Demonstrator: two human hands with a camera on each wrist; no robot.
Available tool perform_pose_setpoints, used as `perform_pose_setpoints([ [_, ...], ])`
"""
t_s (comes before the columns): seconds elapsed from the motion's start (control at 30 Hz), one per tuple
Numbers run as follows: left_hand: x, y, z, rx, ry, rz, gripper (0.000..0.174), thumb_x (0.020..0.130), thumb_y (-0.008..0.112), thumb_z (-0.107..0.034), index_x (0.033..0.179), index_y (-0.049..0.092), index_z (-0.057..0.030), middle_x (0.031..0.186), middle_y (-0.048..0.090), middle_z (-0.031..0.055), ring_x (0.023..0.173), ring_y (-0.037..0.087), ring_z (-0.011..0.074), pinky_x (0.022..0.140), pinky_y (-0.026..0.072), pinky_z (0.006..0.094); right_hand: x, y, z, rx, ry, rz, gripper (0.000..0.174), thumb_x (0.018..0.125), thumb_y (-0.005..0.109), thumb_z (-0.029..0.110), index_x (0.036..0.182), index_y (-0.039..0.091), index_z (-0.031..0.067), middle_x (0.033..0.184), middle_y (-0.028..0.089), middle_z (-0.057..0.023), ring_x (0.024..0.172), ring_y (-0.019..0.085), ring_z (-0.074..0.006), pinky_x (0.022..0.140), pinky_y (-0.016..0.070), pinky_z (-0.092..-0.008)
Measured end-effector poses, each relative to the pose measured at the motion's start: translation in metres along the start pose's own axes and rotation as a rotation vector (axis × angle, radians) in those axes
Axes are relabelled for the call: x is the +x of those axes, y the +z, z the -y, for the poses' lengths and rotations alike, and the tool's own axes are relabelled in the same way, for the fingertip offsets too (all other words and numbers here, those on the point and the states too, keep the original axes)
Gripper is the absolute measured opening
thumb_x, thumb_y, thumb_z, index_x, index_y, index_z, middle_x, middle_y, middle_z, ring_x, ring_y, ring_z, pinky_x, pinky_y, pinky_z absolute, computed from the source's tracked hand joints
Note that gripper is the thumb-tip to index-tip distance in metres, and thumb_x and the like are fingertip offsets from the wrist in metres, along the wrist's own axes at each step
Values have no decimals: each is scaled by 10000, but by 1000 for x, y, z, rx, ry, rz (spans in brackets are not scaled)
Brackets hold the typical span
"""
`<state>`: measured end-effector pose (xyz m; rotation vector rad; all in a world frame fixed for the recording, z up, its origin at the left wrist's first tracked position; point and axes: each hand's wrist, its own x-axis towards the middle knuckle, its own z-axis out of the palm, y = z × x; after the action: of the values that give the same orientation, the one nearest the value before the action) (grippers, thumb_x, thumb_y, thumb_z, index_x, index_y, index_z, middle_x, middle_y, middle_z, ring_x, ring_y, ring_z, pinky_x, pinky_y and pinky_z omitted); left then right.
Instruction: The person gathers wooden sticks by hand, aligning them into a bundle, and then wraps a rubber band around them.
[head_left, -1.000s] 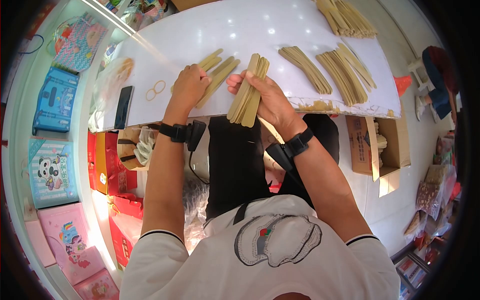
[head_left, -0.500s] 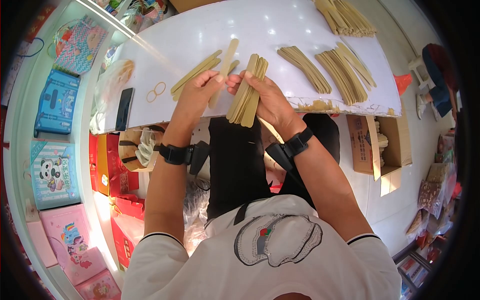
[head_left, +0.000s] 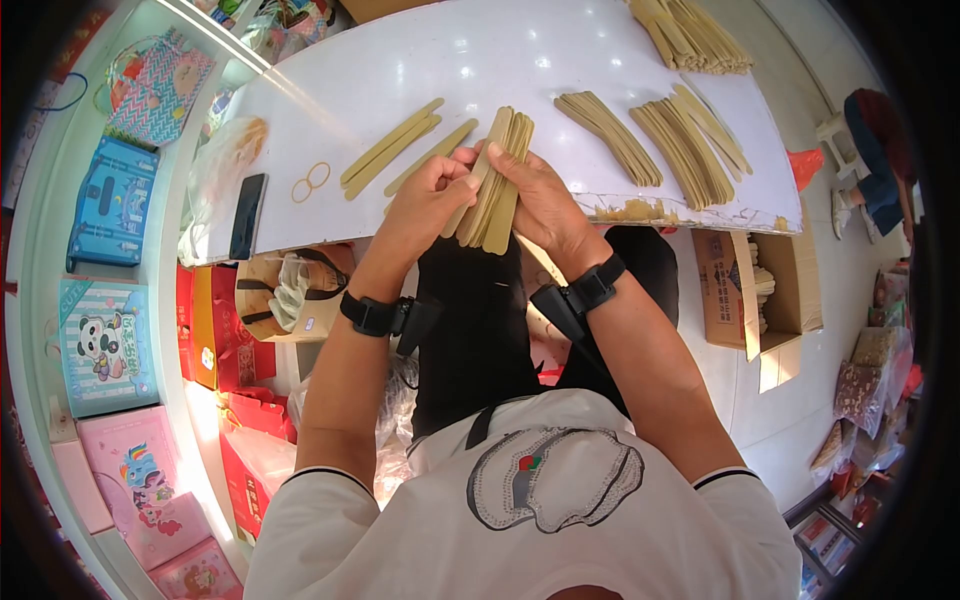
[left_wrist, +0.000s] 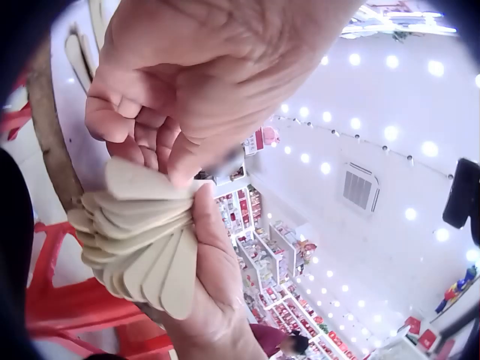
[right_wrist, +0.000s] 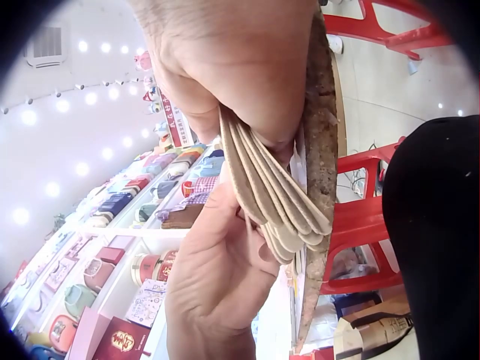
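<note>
My right hand (head_left: 545,205) grips a fanned bundle of flat wooden craft sticks (head_left: 505,195), its thumb lying over their upper faces. On the bundle's left side, my left hand (head_left: 422,208) pinches one craft stick (left_wrist: 142,180) between thumb and fingers, against the others. Rounded stick ends (right_wrist: 281,206) spread below the hands in the right wrist view. Several loose sticks (head_left: 390,150) lie on the white table (head_left: 400,70) beyond my left hand, one of them (head_left: 440,155) close to its fingers.
Two stacks of sticks (head_left: 612,140) (head_left: 680,155) and a larger pile (head_left: 690,40) lie on the table's right. Two rubber bands (head_left: 311,181) and a phone (head_left: 248,217) are at its left. An open cardboard box (head_left: 790,290) stands below the right end.
My left hand picked up a stick from the loose ones on the table and brought it right, against the bundle. My right hand has stayed in place, holding the bundle.
</note>
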<state>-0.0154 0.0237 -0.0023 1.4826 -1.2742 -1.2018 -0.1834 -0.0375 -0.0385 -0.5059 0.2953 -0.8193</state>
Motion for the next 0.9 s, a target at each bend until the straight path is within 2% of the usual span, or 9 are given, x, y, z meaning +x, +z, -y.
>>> perform_pose_setpoints([
  [0.07, 1, -7, -7, 177, -26, -27, 256, 1005, 637, -273, 1077, 655, -28, 895, 636, 24, 818, 592, 98, 727, 501, 273, -2, 3, 2, 1, 6, -14, 306, 1048, 585, 224, 1238, 545, -11, 1197, 643, -166, 1094, 663, -278, 950, 596, -438],
  [0.17, 17, -33, -4, 629, 231, -342, 261, 989, 630, -284, 1049, 669, -33, 902, 657, 84, 806, 629, 168, 720, 511, 332, -4, 6, 3, -60, -3, -53, 293, 1047, 585, 217, 1227, 554, -12, 1191, 656, -171, 1120, 651, -278, 1011, 558, -434],
  [0.2, 22, -41, -2, 794, 281, -425, 235, 956, 643, -260, 1020, 677, -36, 921, 672, 138, 840, 659, 258, 749, 514, 372, -4, 6, 3, -57, -1, -55, 294, 1047, 584, 216, 1228, 553, -13, 1189, 658, -171, 1125, 648, -279, 1022, 549, -432],
  [0.3, 29, -57, 5, 912, 221, -331, 215, 937, 644, -239, 991, 676, -34, 923, 688, 150, 867, 663, 315, 776, 518, 391, -2, 5, 2, -48, -7, -48, 291, 1047, 581, 212, 1227, 552, -15, 1186, 661, -172, 1133, 644, -280, 1043, 533, -428],
  [0.4, 33, -61, 11, 888, 252, -251, 217, 913, 649, -251, 955, 681, -40, 911, 688, 155, 890, 668, 324, 801, 520, 399, -2, 4, 1, -36, -26, -42, 283, 1048, 577, 207, 1218, 552, -18, 1186, 659, -178, 1123, 649, -284, 1037, 538, -429],
  [0.5, 37, -63, 7, 996, 173, -179, 240, 896, 654, -274, 940, 685, -41, 924, 695, 158, 904, 673, 326, 813, 521, 407, -1, 4, 0, -36, -22, -51, 274, 1048, 577, 204, 1207, 552, -18, 1183, 658, -184, 1117, 652, -289, 1036, 540, -430],
  [0.7, 40, -61, -2, 983, 11, -149, 262, 895, 653, -277, 949, 673, -21, 932, 705, 160, 884, 682, 338, 793, 527, 417, -2, 5, 1, -19, -16, -59, 267, 1047, 584, 202, 1195, 553, -17, 1179, 654, -186, 1119, 652, -291, 1032, 543, -434],
  [0.8, 38, -60, 4, 945, 124, -177, 214, 903, 647, -224, 978, 660, -24, 939, 704, 163, 877, 686, 334, 778, 531, 408, -2, 5, 0, -5, -23, -57, 260, 1045, 590, 202, 1186, 553, -13, 1146, 655, -170, 1101, 655, -279, 1028, 547, -431],
  [0.9, 36, -67, 18, 892, 347, -313, 188, 920, 635, -180, 1032, 649, -30, 944, 697, 168, 845, 678, 312, 771, 530, 386, -2, 6, 1, -5, -28, -55, 253, 1044, 591, 204, 1179, 553, -8, 1112, 653, -153, 1082, 656, -267, 1023, 552, -426],
])
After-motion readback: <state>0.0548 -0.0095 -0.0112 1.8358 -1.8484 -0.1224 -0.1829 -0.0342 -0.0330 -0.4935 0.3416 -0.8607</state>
